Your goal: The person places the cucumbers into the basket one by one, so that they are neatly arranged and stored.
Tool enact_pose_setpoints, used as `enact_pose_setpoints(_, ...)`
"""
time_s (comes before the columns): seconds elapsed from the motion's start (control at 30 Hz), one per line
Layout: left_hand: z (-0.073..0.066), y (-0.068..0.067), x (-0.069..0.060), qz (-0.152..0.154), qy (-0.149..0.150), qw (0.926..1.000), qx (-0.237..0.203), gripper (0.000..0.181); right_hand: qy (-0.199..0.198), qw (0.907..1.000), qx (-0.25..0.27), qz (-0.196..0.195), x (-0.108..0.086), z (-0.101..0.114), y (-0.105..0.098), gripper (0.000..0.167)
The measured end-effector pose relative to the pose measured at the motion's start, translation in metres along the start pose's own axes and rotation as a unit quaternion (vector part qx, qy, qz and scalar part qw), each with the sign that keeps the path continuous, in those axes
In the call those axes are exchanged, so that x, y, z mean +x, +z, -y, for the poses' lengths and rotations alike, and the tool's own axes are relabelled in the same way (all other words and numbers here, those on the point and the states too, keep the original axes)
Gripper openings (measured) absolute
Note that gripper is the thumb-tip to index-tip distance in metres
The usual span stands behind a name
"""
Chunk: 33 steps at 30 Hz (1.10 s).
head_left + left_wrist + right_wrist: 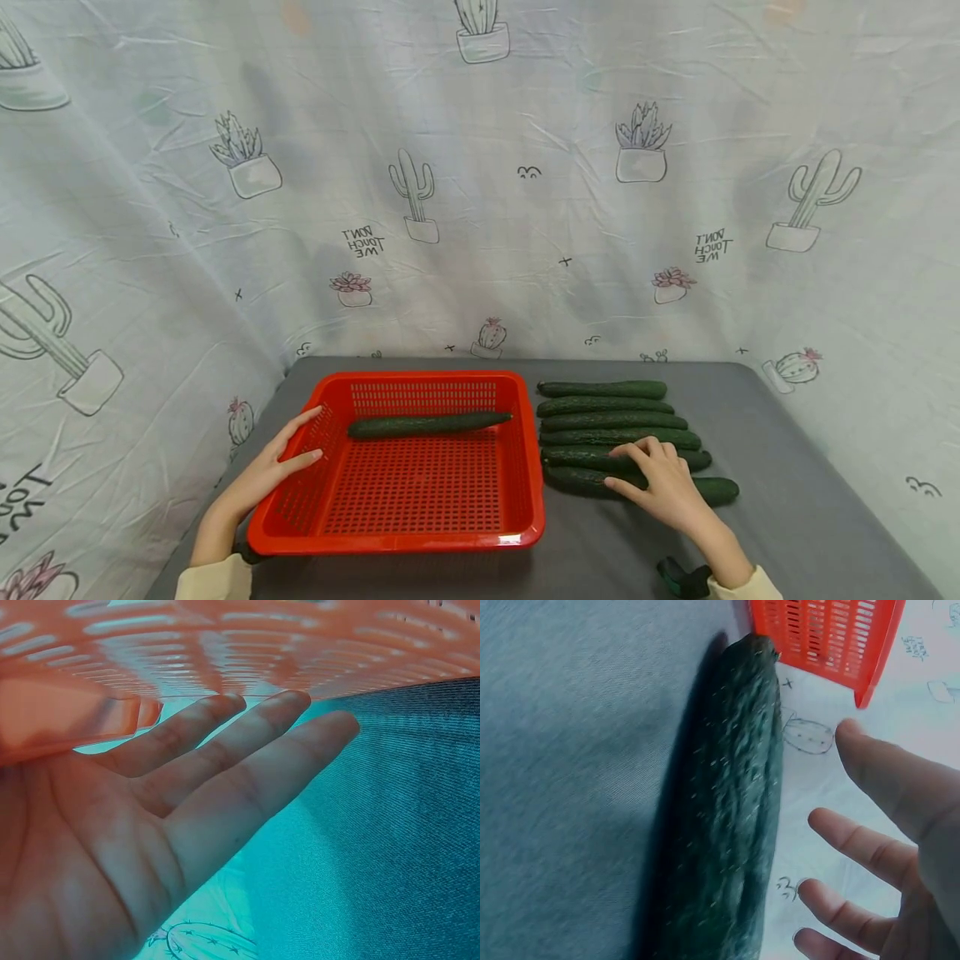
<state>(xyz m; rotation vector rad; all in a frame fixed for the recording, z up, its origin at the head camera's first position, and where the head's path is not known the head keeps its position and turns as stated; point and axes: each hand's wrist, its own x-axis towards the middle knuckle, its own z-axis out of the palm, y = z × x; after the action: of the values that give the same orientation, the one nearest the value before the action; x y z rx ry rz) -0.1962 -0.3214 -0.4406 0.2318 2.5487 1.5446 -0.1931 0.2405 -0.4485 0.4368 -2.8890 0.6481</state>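
Observation:
A red plastic basket (397, 544) with slotted walls stands on the grey table, and a dark green cucumber (429, 425) lies across its back part. My left hand (262, 475) rests at the basket's left rim, thumb and one finger reaching over it. In the left wrist view, straight fingers (259, 776) lie against the slotted outside. Several cucumbers (600, 389) lie in a stacked row to the basket's right. Over the nearest cucumber (727, 802) hovers my right hand (663, 483), fingers spread and apart from it in the right wrist view.
The grey tabletop (795, 533) extends right of the cucumbers. A pale curtain (570, 217) printed with cacti hangs behind and beside the table. A dark wrist strap (682, 579) shows by the right sleeve.

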Motion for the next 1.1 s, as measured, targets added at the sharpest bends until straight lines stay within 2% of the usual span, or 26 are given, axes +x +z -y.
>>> enact_pose_setpoints(0.27, -0.001, 0.0, 0.002, 0.007, -0.009, 0.9997, -0.022, 0.064, 0.005, 0.9998, -0.017, 0.011, -0.008, -0.016, 0.004, 0.033)
enact_pose_setpoints(0.57, -0.001, 0.001, 0.002, 0.005, 0.001, 1.0, 0.005, 0.064, 0.015, 0.999, -0.036, 0.024, -0.013, -0.024, 0.013, 0.037)
enact_pose_setpoints(0.8, 0.0, 0.002, 0.002, 0.008, -0.01, 0.9994, -0.032, 0.063, 0.017, 0.9954, -0.094, -0.003, -0.014, -0.022, 0.022, 0.039)
enact_pose_setpoints(1.0, 0.0, 0.0, 0.002, 0.005, -0.002, 0.9999, -0.013, 0.063, 0.013, 0.9903, -0.134, -0.031, -0.016, -0.02, 0.027, 0.037)
enact_pose_setpoints(1.1, -0.001, -0.001, 0.001, 0.008, -0.008, 0.9996, -0.026, 0.063, 0.008, 0.9897, -0.138, -0.037, -0.017, -0.019, 0.03, 0.035)
